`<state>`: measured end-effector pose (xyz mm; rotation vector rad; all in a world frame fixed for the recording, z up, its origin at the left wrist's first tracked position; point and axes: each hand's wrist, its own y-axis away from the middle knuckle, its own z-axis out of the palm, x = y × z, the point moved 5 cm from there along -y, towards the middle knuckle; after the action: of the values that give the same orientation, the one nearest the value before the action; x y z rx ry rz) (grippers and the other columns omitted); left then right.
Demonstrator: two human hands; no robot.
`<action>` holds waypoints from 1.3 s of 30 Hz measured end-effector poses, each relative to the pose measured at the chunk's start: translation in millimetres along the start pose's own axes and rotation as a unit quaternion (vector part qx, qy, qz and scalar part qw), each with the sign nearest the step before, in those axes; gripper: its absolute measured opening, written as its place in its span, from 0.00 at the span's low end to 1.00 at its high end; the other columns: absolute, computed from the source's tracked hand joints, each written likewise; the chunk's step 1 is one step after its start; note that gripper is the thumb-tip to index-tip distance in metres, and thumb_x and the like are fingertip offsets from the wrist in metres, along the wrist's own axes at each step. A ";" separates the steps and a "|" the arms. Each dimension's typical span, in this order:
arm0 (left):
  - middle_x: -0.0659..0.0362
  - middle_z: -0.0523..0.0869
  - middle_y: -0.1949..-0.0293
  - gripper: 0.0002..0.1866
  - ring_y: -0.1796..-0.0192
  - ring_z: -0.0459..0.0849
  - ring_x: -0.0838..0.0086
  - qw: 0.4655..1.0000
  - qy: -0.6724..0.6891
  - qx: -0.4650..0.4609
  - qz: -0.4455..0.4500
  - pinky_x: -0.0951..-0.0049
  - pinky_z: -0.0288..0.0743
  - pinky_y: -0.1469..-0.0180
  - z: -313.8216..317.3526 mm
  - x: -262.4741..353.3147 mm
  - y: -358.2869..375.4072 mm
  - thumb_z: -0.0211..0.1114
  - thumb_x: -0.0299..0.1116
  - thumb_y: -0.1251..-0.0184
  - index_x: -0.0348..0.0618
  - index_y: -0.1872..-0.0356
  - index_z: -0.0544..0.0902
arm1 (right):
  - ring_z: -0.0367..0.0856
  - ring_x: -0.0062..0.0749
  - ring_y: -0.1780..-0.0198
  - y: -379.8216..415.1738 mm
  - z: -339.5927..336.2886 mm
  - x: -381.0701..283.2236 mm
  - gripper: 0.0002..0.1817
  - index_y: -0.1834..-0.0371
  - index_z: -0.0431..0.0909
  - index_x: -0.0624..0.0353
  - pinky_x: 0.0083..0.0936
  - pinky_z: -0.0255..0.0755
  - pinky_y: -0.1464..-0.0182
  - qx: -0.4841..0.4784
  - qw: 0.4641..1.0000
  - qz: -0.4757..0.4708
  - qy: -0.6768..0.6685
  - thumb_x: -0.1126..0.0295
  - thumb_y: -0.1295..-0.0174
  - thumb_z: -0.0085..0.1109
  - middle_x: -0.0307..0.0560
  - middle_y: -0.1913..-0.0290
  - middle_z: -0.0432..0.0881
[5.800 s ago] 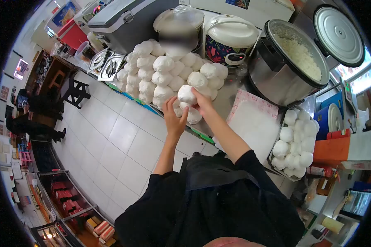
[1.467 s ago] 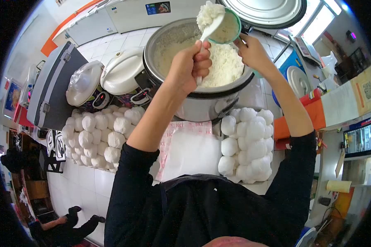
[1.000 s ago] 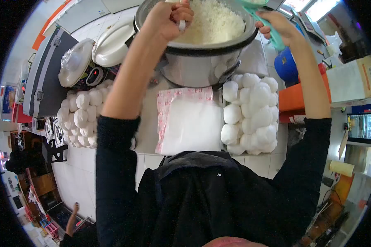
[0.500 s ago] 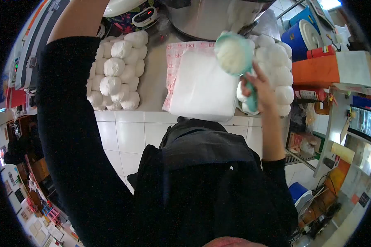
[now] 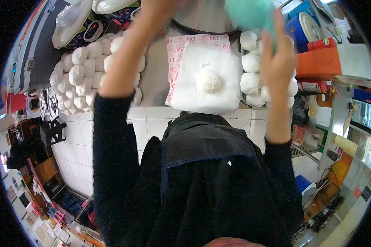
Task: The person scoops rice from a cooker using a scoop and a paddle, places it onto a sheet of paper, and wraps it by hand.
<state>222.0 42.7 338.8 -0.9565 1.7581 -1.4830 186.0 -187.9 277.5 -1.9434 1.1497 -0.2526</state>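
My right hand (image 5: 279, 61) grips the handle of a mint-green scoop (image 5: 249, 12), raised over the far right of the counter and smeared by motion. The scoop's rounded underside faces me. A dome of what looks like white rice (image 5: 209, 82) lies on a stack of thin white sheets (image 5: 185, 96), with a small bit of it just beyond. Under the stack is pink-and-white printed paper (image 5: 175, 45). At the top edge my left hand (image 5: 160, 9) is blurred and partly cut off, near the big metal pot (image 5: 206, 18); its fingers cannot be made out.
White wrapped balls are piled at the left (image 5: 86, 70) and more at the right (image 5: 251, 64) of the sheets. Lidded cookers (image 5: 76, 24) stand at the far left. A blue drum (image 5: 303, 31) and an orange box (image 5: 317, 64) are on the right.
The rice has left the scoop and now lies on the white sheets. My right hand has lifted the scoop away and up. My left arm has swung inward toward the pot.
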 end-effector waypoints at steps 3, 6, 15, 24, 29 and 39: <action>0.57 0.78 0.71 0.12 0.68 0.77 0.62 0.982 0.134 -0.129 -0.026 0.67 0.68 0.66 -38.7 56.8 130.4 0.64 0.19 0.58 0.45 0.70 0.76 | 0.76 0.52 0.55 -108.4 7.9 22.3 0.19 0.43 0.65 0.58 0.38 0.69 0.54 -0.022 0.999 0.004 0.032 0.67 0.38 0.50 0.58 0.56 0.76; 0.56 0.79 0.62 0.16 0.56 0.78 0.61 0.870 0.262 -0.415 -0.043 0.65 0.72 0.55 -64.0 91.0 249.4 0.67 0.26 0.51 0.43 0.59 0.75 | 0.74 0.56 0.48 -137.5 24.9 -3.4 0.31 0.33 0.55 0.58 0.38 0.68 0.47 0.055 0.995 -0.065 0.050 0.70 0.40 0.52 0.61 0.45 0.72; 0.51 0.55 0.31 0.35 0.28 0.51 0.61 0.769 0.182 -0.581 -0.194 0.58 0.47 0.30 -43.9 94.2 335.3 0.57 0.40 0.39 0.37 0.33 0.55 | 0.71 0.48 0.43 184.0 115.5 33.6 0.20 0.47 0.70 0.67 0.36 0.66 0.42 -0.377 0.916 0.138 -0.005 0.76 0.43 0.42 0.59 0.46 0.74; 0.51 0.48 0.28 0.37 0.26 0.43 0.61 0.765 -0.020 -0.600 -0.233 0.54 0.40 0.29 -62.4 87.9 344.8 0.51 0.44 0.35 0.37 0.31 0.47 | 0.61 0.46 0.34 183.8 176.6 26.5 0.24 0.40 0.65 0.65 0.34 0.59 0.35 -0.348 0.936 -0.013 -0.043 0.80 0.43 0.41 0.57 0.37 0.66; 0.53 0.70 0.41 0.30 0.36 0.65 0.60 0.817 0.141 -0.527 -0.187 0.57 0.58 0.37 -83.6 103.9 330.5 0.63 0.42 0.42 0.45 0.39 0.67 | 0.70 0.45 0.42 161.4 142.1 20.0 0.19 0.46 0.72 0.61 0.34 0.65 0.41 -0.290 0.950 0.015 -0.118 0.78 0.43 0.50 0.53 0.46 0.74; 0.62 0.82 0.67 0.07 0.58 0.76 0.68 0.758 0.284 -0.486 -0.329 0.67 0.69 0.55 -72.9 96.5 334.0 0.69 0.34 0.51 0.45 0.70 0.85 | 0.75 0.38 0.61 193.8 106.7 -8.7 0.10 0.64 0.81 0.59 0.32 0.70 0.56 -0.426 0.859 -0.094 -0.269 0.68 0.49 0.61 0.44 0.65 0.78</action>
<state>67.6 32.0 19.0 -1.9472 2.9864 -1.2338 117.6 -164.5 68.1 -2.6384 0.7218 0.8013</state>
